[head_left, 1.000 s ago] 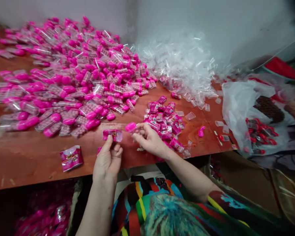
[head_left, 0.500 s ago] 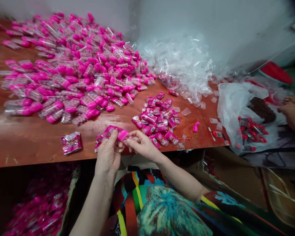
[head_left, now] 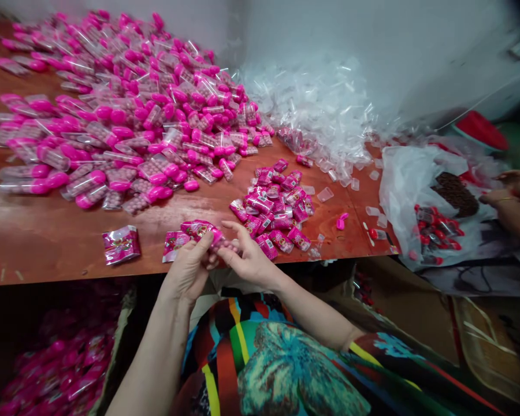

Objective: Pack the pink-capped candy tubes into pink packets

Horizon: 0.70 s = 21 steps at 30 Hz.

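Near the table's front edge, my left hand (head_left: pixel 190 263) pinches a pink printed wrapper (head_left: pixel 197 229) together with the capped end of a clear tube. My right hand (head_left: pixel 249 260) is closed around the other end of the tube of pink balls (head_left: pixel 229 245), touching it with thumb and fingers. Just left of my left hand lies another pink packet (head_left: pixel 173 245) on the table. Farther left is a separate flat pink packet (head_left: pixel 121 245). A small heap of pink packets (head_left: pixel 281 202) sits beyond my right hand.
Pink-capped tubes (head_left: pixel 121 115) are heaped at the back left, clear plastic pieces (head_left: pixel 320 110) behind. Right are a white bag (head_left: pixel 398 185) with red-capped tubes (head_left: pixel 435 231) and another person's hand (head_left: pixel 517 199). Pink packets (head_left: pixel 65 370) fill a container below the table.
The tube has slid partly under the wrapper at my left fingers, and more of its pink balls show. My right fingers have opened slightly along it. The view has shifted a little.
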Each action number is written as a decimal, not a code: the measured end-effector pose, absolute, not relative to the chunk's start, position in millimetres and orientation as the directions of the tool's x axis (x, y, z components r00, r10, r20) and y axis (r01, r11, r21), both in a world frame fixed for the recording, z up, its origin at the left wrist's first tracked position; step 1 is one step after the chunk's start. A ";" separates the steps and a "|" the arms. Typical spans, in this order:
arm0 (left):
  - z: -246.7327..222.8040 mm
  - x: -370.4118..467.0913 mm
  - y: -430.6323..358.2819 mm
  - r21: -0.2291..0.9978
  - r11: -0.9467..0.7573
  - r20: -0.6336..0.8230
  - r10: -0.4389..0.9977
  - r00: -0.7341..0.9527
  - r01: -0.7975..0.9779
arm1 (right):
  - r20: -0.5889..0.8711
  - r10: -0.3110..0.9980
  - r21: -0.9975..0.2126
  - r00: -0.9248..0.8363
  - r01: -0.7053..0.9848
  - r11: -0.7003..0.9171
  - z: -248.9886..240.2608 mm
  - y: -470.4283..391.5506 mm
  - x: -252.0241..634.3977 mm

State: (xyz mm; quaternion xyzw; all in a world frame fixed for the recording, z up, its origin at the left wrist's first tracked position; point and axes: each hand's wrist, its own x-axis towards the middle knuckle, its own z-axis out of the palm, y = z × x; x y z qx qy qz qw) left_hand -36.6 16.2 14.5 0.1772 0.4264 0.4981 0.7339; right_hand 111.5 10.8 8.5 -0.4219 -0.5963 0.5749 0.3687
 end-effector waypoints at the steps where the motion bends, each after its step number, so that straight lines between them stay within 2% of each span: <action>1: 15.3 -36.8 15.6 0.682 0.446 -0.450 0.881 0.147 -0.579 | -0.085 0.913 -0.996 -0.399 0.001 -0.093 9.3 10.8 110.6; 3: 17.2 -36.6 13.9 0.673 0.451 -0.458 0.876 0.150 -0.586 | -0.158 0.878 -0.974 -0.451 -0.075 -0.214 9.7 10.9 109.5; 5: 17.9 -35.1 12.3 0.665 0.459 -0.473 0.869 0.143 -0.590 | -0.172 0.870 -0.973 -0.462 -0.056 -0.222 8.7 10.5 109.6; 7: 16.4 -31.8 11.1 0.668 0.472 -0.500 0.857 0.124 -0.575 | -0.118 0.907 -0.993 -0.403 0.068 -0.099 7.0 9.4 110.4; 9: 13.0 -27.2 10.2 0.678 0.483 -0.537 0.840 0.077 -0.554 | -0.039 0.944 -0.959 -0.328 0.279 0.057 5.3 8.1 111.2; 11: 9.1 -22.4 8.6 0.675 0.481 -0.565 0.825 0.029 -0.560 | -0.011 0.955 -0.899 -0.295 0.422 0.120 4.3 7.5 111.4; 12: 7.5 -20.5 7.4 0.662 0.481 -0.570 0.821 0.031 -0.574 | -0.019 0.957 -0.903 -0.288 0.416 0.107 4.2 7.7 111.4; 15: 4.7 -18.4 2.6 0.616 0.491 -0.535 0.835 0.130 -0.616 | -0.132 0.935 -0.987 -0.329 0.131 -0.093 5.7 11.0 111.6; 17: 4.1 -20.1 -0.3 0.627 0.504 -0.501 0.845 0.187 -0.594 | -0.241 0.879 -0.952 -0.412 -0.075 -0.296 7.2 14.7 112.0; 19: 3.3 -23.3 -1.5 0.668 0.527 -0.494 0.842 0.216 -0.526 | -0.310 0.825 -0.889 -0.472 -0.164 -0.428 7.4 17.7 112.1; 21: 2.1 -26.5 -0.1 0.693 0.553 -0.511 0.829 0.227 -0.463 | -0.298 0.841 -0.891 -0.452 -0.184 -0.415 5.4 18.5 111.8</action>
